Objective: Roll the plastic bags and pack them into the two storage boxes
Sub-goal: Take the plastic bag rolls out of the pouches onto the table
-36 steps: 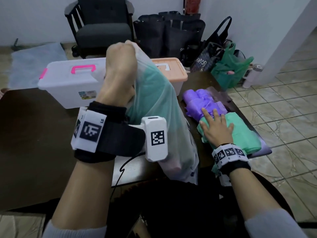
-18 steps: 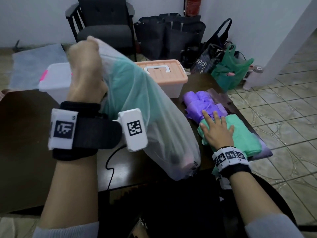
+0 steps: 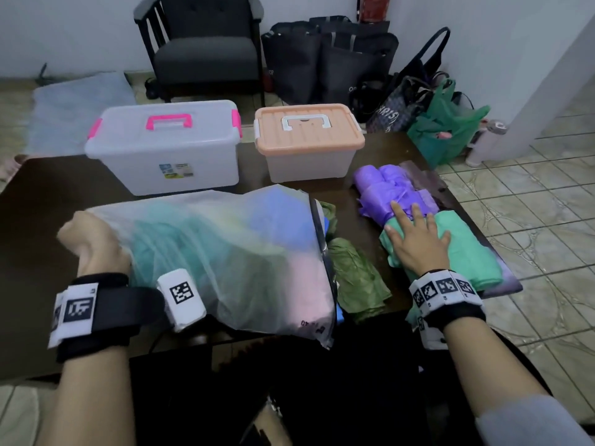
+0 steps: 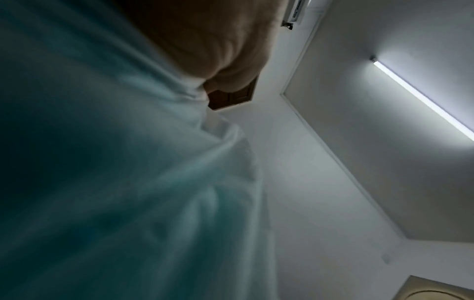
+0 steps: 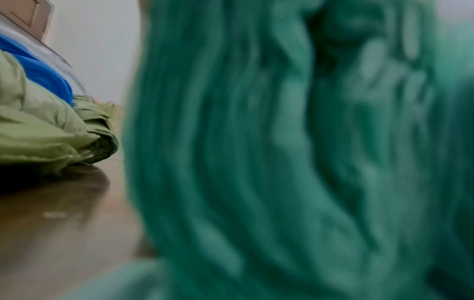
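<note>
My left hand [image 3: 88, 241] grips the bunched end of a large frosted clear bag [image 3: 231, 252] stuffed with coloured plastic bags; it lies sideways over the dark table [image 3: 38, 220], its zip mouth towards the right. The left wrist view shows my fist [image 4: 205, 40] and the frosted bag [image 4: 115, 162] close up. My right hand [image 3: 415, 243] rests flat, fingers straight, on a folded teal-green bag [image 3: 467, 252], which fills the right wrist view [image 5: 282, 152]. A purple bag [image 3: 383, 185] lies beyond it. Olive bags [image 3: 357, 278] lie in between. Both storage boxes, pink-handled [image 3: 167, 149] and orange-lidded [image 3: 306, 140], are closed.
A dark armchair [image 3: 203, 49], black tote bags [image 3: 328, 62] and a green shopping bag [image 3: 447, 130] stand on the floor behind the table. A white bottle [image 3: 486, 140] stands by the wall at the right. Tiled floor lies to the right of the table edge.
My left hand has swung the frosted bag down from upright and to the left, laying it sideways on the table; olive bags now show beside its mouth. The right hand has stayed put.
</note>
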Demonstrator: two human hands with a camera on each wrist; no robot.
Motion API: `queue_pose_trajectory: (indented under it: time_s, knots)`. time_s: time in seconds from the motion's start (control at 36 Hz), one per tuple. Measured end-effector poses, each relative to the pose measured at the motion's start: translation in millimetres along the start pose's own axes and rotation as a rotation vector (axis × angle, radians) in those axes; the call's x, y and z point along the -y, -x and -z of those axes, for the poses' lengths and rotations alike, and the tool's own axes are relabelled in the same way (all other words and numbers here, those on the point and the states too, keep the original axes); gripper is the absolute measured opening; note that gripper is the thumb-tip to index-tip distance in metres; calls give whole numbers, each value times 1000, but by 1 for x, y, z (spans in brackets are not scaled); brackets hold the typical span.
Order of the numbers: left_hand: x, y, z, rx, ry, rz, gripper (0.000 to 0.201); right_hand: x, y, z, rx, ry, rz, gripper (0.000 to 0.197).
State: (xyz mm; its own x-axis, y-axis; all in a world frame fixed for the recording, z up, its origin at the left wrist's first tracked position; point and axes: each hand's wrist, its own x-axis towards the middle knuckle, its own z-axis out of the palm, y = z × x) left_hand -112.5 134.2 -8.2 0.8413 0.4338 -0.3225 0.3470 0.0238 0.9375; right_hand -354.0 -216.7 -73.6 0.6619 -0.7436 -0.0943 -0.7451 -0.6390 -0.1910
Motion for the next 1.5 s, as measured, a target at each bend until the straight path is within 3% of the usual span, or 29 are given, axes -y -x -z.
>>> queue_pose_trajectory:
  time_s: [0.08, 0.22, 0.33, 0.39, 0.44, 0.5, 0.58, 0.64, 0.75, 0.83, 0.92, 1.0, 1.11, 1.17, 1.19, 1.25, 1.31, 1.33, 1.42, 1.5]
  knots:
    - [9, -19, 5, 62, -100, -37, 40, 0, 0, 2, 18, -27, 0, 55]
    - [12, -3, 18, 79, -520, -158, 45, 0, 3, 9, -87, -219, -11, 58]
    - [2, 38, 7, -5, -802, -378, 57, 1, 6, 22, -157, -304, 1, 46]
    - [-9, 62, -4, -8, -824, -515, 58, 1, 4, 26, -242, -305, 48, 43]
    - [-18, 84, -21, 114, -783, -568, 53, 6, 5, 30, -353, -334, 121, 45]
    - [-22, 109, -43, 331, -739, -649, 47, 16, 11, 34, -420, -398, 163, 32]
    - [-13, 150, -76, 582, -733, -753, 46, 35, 24, 33, -361, -516, 176, 23]
    - [-1, 175, -93, 684, -772, -729, 53, 47, 33, 27, -209, -532, 128, 32]
    - [26, 193, -110, 790, -912, -661, 61, 59, 47, 11, 205, -464, 5, 81]
    - [37, 187, -109, 781, -1024, -708, 47, 60, 55, -3, 369, -382, 17, 97]
    - [42, 175, -105, 797, -1044, -735, 30, 61, 60, -10, 323, -436, 29, 94]
    - [41, 159, -101, 794, -965, -634, 33, 62, 61, -9, 249, -508, 28, 90]
    - [34, 140, -96, 798, -726, -357, 27, 58, 59, -11, 66, -404, 10, 85]
    - [29, 135, -94, 837, -553, -171, 9, 56, 57, -10, 6, -300, -9, 76]
    - [26, 135, -92, 820, -493, -93, 14, 54, 57, -9, -13, -254, -8, 71]
    - [23, 133, -89, 804, -412, -18, 3, 51, 56, -9, -45, -202, 1, 65]
    - [29, 126, -89, 793, -365, -5, 41, 48, 54, -12, -65, -162, 13, 65]
    - [31, 124, -88, 792, -326, -10, 49, 47, 53, -14, -76, -140, 13, 64]
    - [37, 117, -84, 717, -465, -181, 36, 49, 53, -19, -131, -51, -7, 60]
    - [43, 103, -82, 613, -543, -332, 41, 55, 57, -22, -236, 69, 4, 55]
